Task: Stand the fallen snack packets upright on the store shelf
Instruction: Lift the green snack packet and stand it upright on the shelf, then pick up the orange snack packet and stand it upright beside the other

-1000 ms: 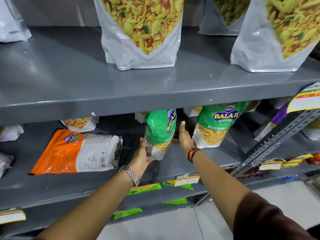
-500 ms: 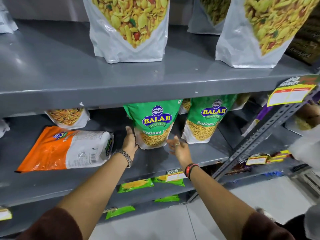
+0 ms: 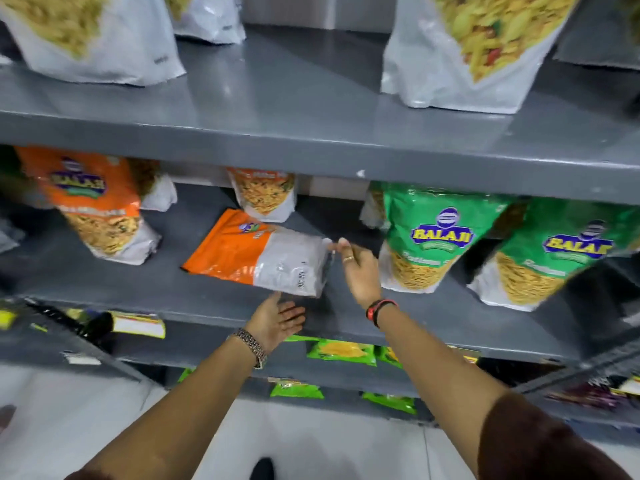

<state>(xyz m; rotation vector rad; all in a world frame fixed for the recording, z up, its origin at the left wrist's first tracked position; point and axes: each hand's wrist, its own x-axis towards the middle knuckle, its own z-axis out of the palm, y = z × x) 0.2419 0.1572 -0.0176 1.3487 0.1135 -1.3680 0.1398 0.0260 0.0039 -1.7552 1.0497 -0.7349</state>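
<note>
Snack packet, orange and white glossy plastic (image 3: 258, 256), lying flat on its back on the grey metal middle shelf (image 3: 433, 317), its orange top end pointing left and its white bottom end pointing right. Right hand (image 3: 358, 268) reaches over the shelf edge with fingers loosely spread; its fingertips (image 3: 341, 243) touch or nearly touch the upper right corner of the fallen packet, and no closed grasp is visible. Left hand (image 3: 277, 320) is held palm-up and open just below the packet's lower right corner, at the shelf's front lip, gripping nothing. A silver link watch (image 3: 251, 346) sits on the left wrist; a red and black band (image 3: 379, 310) sits on the right wrist.

To the right of the fallen packet stand two green Balaji pouches, the nearer one (image 3: 429, 240) just beside the right hand and the farther one (image 3: 550, 258) beyond it, both upright with a slight lean. To the left an orange Balaji pouch (image 3: 93, 206) stands tilted. A small white-bottomed pouch (image 3: 265, 194) stands behind the fallen packet. On the upper grey shelf (image 3: 294, 109) stand large white pouches with clear windows (image 3: 467, 53). Motion blur softens the outer parts of the view.
</note>
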